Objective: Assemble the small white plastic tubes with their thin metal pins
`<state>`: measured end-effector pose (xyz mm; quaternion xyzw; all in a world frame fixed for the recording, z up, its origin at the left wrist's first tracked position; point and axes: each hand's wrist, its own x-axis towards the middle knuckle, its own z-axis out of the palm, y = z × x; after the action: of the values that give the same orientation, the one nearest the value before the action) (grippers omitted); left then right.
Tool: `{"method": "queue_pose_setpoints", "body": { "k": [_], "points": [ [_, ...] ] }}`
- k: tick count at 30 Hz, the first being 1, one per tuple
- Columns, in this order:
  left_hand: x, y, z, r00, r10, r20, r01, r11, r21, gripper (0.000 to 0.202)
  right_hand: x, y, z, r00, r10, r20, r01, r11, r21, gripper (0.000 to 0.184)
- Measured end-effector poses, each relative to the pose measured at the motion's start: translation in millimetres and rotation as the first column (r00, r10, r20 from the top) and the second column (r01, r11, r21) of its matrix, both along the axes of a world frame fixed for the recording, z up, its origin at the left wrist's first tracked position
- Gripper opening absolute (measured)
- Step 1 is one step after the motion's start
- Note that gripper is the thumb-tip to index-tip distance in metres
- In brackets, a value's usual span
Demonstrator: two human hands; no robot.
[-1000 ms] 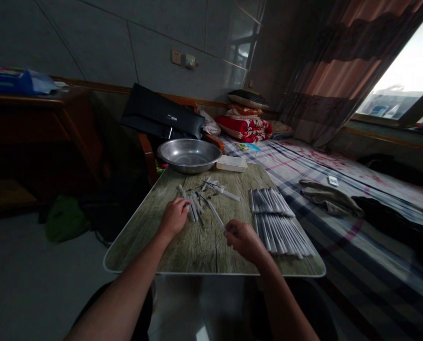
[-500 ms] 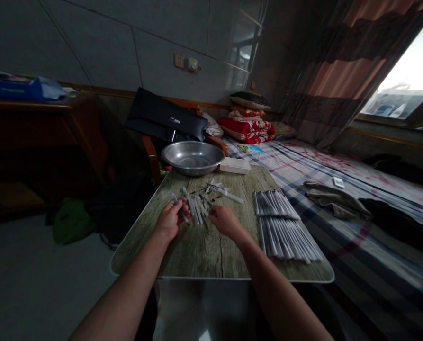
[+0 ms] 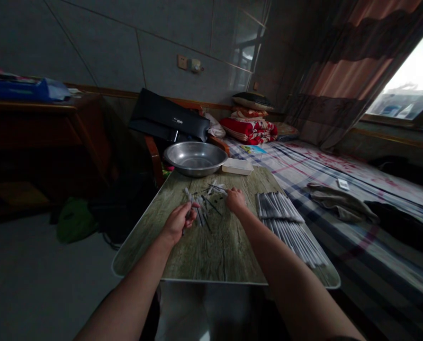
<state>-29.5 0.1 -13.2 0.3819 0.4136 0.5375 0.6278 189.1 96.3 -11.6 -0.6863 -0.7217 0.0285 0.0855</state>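
My left hand [image 3: 181, 220] is closed around a pale, translucent pen barrel [image 3: 183, 231], whose lower end shows under the fingers. Just beyond it, several loose pen barrels [image 3: 200, 217] lie on the table. My right hand [image 3: 235, 199] is over the far right side of the loose parts, fingers curled down. What those fingers touch or grip is hidden. Thin dark pen refills [image 3: 213, 206] and small clear pieces [image 3: 216, 184] are scattered between the two hands. Right of my right forearm, many white pens [image 3: 280, 206] lie side by side in two rows.
A wide steel basin [image 3: 196, 158] stands at the far edge of the wood-patterned table [image 3: 225, 255], with a shallow white box [image 3: 238, 166] beside it. A bed with a checked sheet [image 3: 285, 161] runs along the right. Behind the basin, a black case [image 3: 168, 116] rests on a chair.
My right hand has moved forward and right from the loose barrels, covering where a clear tube lay. My left hand has shifted slightly right and nearer the barrels. The view has moved a little.
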Motion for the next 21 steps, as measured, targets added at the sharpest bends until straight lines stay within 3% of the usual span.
{"method": "queue_pose_setpoints", "body": {
  "k": [5, 7, 9, 11, 14, 16, 17, 18, 21],
  "points": [
    [3, -2, -0.8, 0.99, -0.09, -0.106, 0.092, 0.996, 0.019, 0.038, 0, -2, -1.7, 0.997, 0.069, -0.016, -0.068, 0.997, 0.044, 0.031],
    [5, -4, 1.6, 0.984, -0.123, -0.132, 0.127, 0.992, 0.017, 0.036, -3, -4, -0.7, 0.981, 0.104, -0.163, -0.091, 0.992, 0.081, 0.028],
    [6, -7, 3.9, 0.977, -0.166, -0.137, 0.168, 0.986, 0.005, 0.034, -9, -8, 0.6, 0.871, 0.127, -0.476, -0.095, 0.991, 0.091, 0.026],
    [8, -8, 4.8, 0.97, -0.204, -0.13, 0.205, 0.979, -0.008, 0.034, -17, -13, 2.5, 0.691, 0.119, -0.713, -0.1, 0.993, 0.069, 0.033],
    [9, -9, 3.2, 0.967, -0.219, -0.13, 0.221, 0.975, 0.0, 0.034, -31, -24, 8.8, 0.419, 0.127, -0.899, -0.182, 0.982, 0.053, 0.038],
    [10, -9, 1.9, 0.967, -0.212, -0.138, 0.216, 0.976, 0.015, 0.036, -38, -33, 15.5, 0.195, 0.134, -0.972, -0.263, 0.961, 0.08, 0.035],
    [10, -9, 1.8, 0.968, -0.208, -0.141, 0.213, 0.977, 0.023, 0.037, -41, -37, 19.2, 0.13, 0.134, -0.982, -0.297, 0.951, 0.091, 0.034],
    [10, -9, 2.1, 0.968, -0.204, -0.143, 0.211, 0.977, 0.03, 0.038, -43, -41, 22.9, 0.119, 0.139, -0.983, -0.321, 0.942, 0.094, 0.034],
    [11, -10, 4.9, 0.969, -0.202, -0.145, 0.211, 0.976, 0.049, 0.04, -47, -50, 30.9, 0.188, 0.16, -0.969, -0.361, 0.929, 0.083, 0.033]
  ]
}}
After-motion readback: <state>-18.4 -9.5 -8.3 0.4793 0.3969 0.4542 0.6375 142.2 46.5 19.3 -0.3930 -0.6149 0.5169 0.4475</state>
